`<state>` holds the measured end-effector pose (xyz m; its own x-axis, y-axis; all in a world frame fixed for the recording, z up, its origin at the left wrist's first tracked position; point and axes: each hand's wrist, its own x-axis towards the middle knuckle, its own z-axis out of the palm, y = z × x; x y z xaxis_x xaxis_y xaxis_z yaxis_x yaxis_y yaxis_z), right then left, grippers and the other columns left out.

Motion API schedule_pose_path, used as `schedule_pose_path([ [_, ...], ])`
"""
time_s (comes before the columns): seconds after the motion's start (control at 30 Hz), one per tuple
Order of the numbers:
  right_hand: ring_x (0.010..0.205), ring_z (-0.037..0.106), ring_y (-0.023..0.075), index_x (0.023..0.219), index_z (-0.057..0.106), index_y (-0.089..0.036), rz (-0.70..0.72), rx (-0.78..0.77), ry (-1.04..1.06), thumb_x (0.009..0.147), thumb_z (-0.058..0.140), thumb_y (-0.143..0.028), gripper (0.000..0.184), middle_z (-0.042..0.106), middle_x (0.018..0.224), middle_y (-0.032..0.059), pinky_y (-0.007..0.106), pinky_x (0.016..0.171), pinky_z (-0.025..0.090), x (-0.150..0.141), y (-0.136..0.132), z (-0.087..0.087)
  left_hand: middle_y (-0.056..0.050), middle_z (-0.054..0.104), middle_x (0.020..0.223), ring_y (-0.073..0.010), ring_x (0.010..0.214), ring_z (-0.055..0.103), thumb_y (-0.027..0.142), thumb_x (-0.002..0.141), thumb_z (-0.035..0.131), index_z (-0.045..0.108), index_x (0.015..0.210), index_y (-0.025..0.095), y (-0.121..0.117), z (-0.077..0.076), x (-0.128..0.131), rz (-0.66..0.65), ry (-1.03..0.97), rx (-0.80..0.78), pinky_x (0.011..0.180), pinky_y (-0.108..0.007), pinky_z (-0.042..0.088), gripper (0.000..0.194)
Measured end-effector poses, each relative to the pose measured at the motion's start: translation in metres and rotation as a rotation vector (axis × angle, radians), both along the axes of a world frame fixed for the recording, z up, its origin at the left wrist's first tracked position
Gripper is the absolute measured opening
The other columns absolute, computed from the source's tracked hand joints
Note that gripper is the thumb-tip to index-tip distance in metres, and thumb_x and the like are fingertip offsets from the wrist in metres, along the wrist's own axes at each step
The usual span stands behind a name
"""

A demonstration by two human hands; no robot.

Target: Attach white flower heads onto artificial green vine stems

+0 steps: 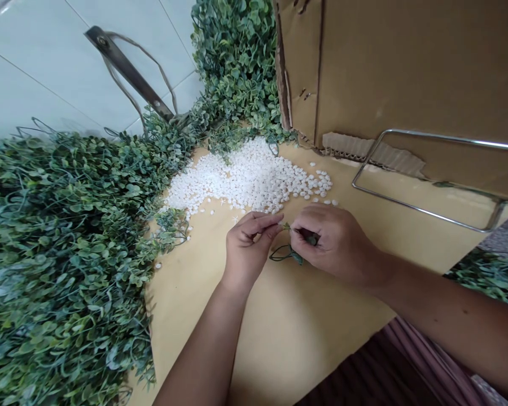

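My right hand (pixel 334 239) is closed around an artificial leaf sprig (pixel 297 257), whose dark green leaves and looped stem hang below the fingers. A small light green tip (pixel 287 225) of it shows in the narrow gap between both hands. My left hand (pixel 252 239) pinches thumb and forefinger together right beside that tip. Whatever lies inside this pinch is too small to make out. Just beyond the hands spreads a pile of small white plastic pieces (pixel 254 175), with a few strays around its edge.
A tan board (pixel 288 316) lies beneath the hands. Heaped artificial greenery (pixel 68 248) covers the left side, and more greenery (pixel 237 62) stands at the back. A cardboard box (pixel 406 73) rises back right, with a bent metal wire frame (pixel 423 210) before it. A dark metal strap (pixel 131 76) leans against white tiles.
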<state>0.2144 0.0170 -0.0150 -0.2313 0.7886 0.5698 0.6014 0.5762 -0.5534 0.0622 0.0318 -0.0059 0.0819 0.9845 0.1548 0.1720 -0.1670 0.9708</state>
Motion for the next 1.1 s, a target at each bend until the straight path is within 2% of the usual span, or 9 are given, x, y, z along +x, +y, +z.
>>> schedule_pose_path([
  [0.4, 0.054, 0.039, 0.0129, 0.058, 0.040, -0.019, -0.006, 0.002, -0.003, 0.072, 0.045, -0.006, 0.020, 0.041, 0.055, -0.0011, 0.026, 0.056, 0.031, 0.0001, -0.0004, -0.0014, -0.002, 0.067, 0.075, -0.0124, 0.071, 0.060, 0.010, 0.066, 0.068, 0.075, 0.076, 0.024, -0.0014, -0.0022, 0.0005, -0.013, 0.023, 0.023, 0.068, -0.024, 0.048, 0.018],
  [0.73, 0.054, 0.039, 0.0119, 0.057, 0.041, -0.019, -0.013, 0.016, 0.020, 0.070, 0.047, -0.005, 0.020, 0.041, 0.054, -0.0018, 0.025, 0.055, 0.030, 0.0002, 0.0001, -0.0020, -0.002, 0.066, 0.074, -0.0105, 0.069, 0.060, 0.008, 0.068, 0.066, 0.075, 0.078, 0.023, -0.0018, -0.0026, 0.0006, -0.052, 0.048, 0.100, 0.066, -0.022, 0.048, 0.020],
  [0.9, 0.054, 0.038, 0.0110, 0.058, 0.045, -0.017, -0.004, -0.018, 0.056, 0.071, 0.047, -0.005, 0.018, 0.041, 0.055, -0.0020, 0.024, 0.055, 0.030, 0.0004, 0.0003, -0.0018, -0.002, 0.066, 0.075, -0.0105, 0.071, 0.060, 0.009, 0.069, 0.066, 0.075, 0.079, 0.023, 0.0000, -0.0009, -0.0013, -0.098, -0.019, 0.030, 0.065, -0.021, 0.047, 0.020],
  [1.1, 0.056, 0.040, 0.0111, 0.062, 0.050, -0.015, 0.066, -0.027, 0.095, 0.078, 0.047, -0.008, 0.018, 0.043, 0.056, -0.0015, 0.023, 0.057, 0.032, 0.0007, 0.0005, -0.0003, -0.002, 0.068, 0.074, -0.0110, 0.071, 0.060, 0.016, 0.064, 0.073, 0.074, 0.071, 0.020, 0.0033, -0.0014, -0.0028, -0.095, -0.153, -0.132, 0.067, -0.022, 0.048, 0.008],
])
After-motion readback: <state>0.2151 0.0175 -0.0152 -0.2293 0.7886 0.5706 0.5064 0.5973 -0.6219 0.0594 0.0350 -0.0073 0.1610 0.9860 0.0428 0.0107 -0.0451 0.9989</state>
